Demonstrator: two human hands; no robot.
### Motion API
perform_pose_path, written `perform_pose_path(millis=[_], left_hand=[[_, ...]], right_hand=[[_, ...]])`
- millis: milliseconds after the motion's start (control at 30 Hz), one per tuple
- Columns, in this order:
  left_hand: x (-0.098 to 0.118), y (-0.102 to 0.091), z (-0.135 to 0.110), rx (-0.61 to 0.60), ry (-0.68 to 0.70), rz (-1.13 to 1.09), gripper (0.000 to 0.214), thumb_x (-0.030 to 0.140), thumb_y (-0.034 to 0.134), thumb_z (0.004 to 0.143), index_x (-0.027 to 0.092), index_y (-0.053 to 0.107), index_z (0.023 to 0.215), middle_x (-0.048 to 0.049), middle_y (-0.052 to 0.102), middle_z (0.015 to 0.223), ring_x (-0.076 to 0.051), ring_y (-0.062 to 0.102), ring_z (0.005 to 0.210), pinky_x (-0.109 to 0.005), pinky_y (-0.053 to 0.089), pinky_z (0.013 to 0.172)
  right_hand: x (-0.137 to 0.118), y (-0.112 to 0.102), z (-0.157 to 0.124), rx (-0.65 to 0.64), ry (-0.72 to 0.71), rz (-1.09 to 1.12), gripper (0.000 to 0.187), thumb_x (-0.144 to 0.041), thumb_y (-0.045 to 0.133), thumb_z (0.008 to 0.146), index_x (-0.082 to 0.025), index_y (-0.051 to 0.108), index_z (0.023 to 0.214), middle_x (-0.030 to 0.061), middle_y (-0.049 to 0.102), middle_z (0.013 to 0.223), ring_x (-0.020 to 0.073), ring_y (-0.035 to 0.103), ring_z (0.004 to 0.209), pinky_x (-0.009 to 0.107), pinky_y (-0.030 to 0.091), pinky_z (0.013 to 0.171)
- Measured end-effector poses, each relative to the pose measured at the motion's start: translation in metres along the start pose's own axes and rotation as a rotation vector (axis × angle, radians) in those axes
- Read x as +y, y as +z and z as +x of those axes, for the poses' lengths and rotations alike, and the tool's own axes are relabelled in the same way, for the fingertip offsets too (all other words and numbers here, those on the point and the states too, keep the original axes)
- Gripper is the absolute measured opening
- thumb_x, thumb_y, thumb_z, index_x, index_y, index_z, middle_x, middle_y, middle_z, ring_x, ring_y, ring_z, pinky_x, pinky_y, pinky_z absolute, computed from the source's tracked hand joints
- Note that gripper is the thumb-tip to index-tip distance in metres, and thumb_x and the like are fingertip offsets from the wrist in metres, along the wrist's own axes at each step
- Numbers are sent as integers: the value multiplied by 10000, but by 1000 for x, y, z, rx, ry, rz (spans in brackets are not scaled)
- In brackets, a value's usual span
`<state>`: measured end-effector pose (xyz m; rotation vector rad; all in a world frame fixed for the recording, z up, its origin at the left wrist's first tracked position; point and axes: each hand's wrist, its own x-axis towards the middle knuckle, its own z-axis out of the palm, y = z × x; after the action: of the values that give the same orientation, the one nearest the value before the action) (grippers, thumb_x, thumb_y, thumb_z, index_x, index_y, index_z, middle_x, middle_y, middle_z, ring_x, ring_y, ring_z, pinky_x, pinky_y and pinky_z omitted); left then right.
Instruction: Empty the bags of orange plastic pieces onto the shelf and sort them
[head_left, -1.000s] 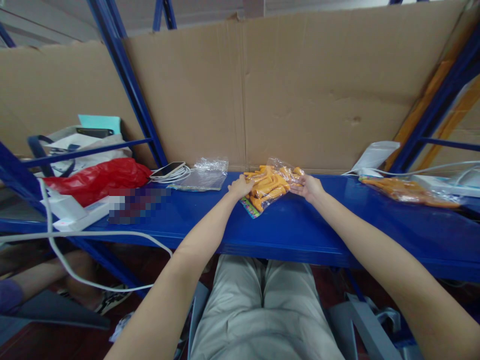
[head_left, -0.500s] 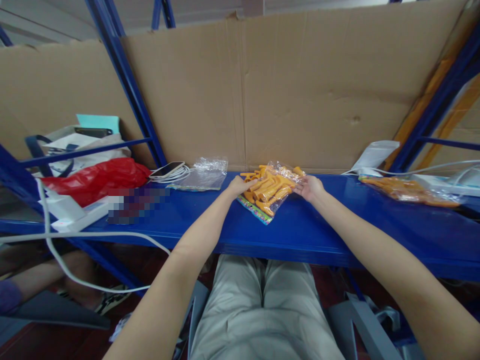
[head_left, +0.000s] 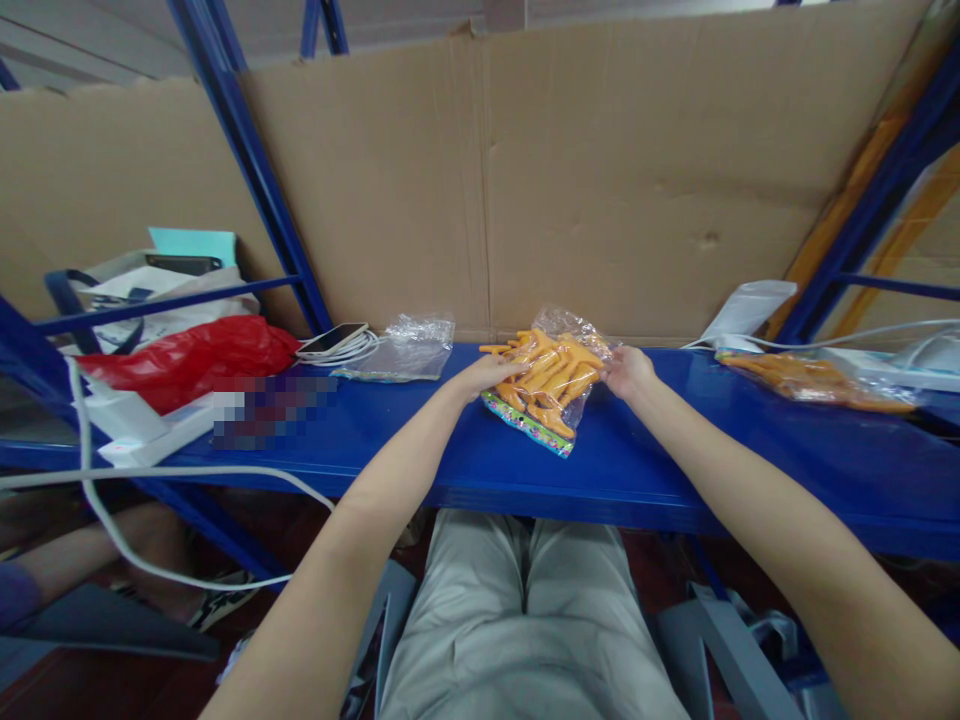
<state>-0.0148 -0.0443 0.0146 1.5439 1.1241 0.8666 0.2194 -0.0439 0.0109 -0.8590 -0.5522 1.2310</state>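
Note:
A clear plastic bag of orange-yellow plastic pieces lies in front of me, its colourful printed strip facing my side. Some pieces stick out at its upper left; whether they are outside the film I cannot tell. My left hand is closed on the left part of the bag, thumb over the pieces. At the opposite edge, my right hand pinches the film, its fingertips partly hidden. Both hands are just above or on the blue shelf.
Left of the bag lie a flat clear bag, a phone with white cable, a red plastic bag and a white power strip. Another bag of orange pieces is at right. Cardboard stands behind. A person's leg shows lower left.
The bag has turned slightly and shifted right, its printed strip moving right and nearer to me. My left hand has moved right with it; the fingers of my right hand have closed on the edge.

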Motion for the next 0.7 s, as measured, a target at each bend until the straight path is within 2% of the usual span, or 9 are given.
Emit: perform_pose_path(millis=[100,233,367,467,567,700], left_hand=[[3,5,-1,-25,35,-155,205,281,822,675,145,730,798,-44,761,774,-159,684,717,-293,532,775],[4,7,3,108,65,-272,221,325,797,721,130,720,789,-81,763,789,-184,701,736,-304,544,762],[1,7,12,284,71,-403,246,348,765,767,122,719,853,-112,772,872,-197,725,814,-279,555,742],[0,7,15,370,-1,-454,316,413,714,823,117,713,934,-107,767,834,-188,725,765,-261,557,659],[0,6,13,347,-6,-489,328,432,676,861,119,705,954,-99,767,837,-170,719,742,-247,562,641],[0,8,8,217,54,-488,170,267,707,848,117,694,928,-90,767,878,-156,716,759,-271,582,737]], right_hand=[[-6,5,-9,-6,28,16,257,-142,308,923,-195,558,891,9,639,655,156,608,569,287,562,561],[-8,12,-27,-151,48,-56,292,-354,363,992,-213,591,875,8,654,686,158,653,655,267,568,616],[-1,21,-43,-301,158,-170,227,-303,422,985,-208,614,914,15,686,729,158,688,722,293,586,708],[5,26,-52,-392,225,-260,139,-226,471,966,-214,610,966,23,719,782,161,708,753,332,598,749],[8,28,-57,-428,214,-336,121,-138,528,926,-213,603,983,35,742,835,163,719,737,351,603,757],[9,26,-53,-358,148,-318,124,-139,491,955,-196,601,969,39,731,769,150,710,652,348,609,749]])
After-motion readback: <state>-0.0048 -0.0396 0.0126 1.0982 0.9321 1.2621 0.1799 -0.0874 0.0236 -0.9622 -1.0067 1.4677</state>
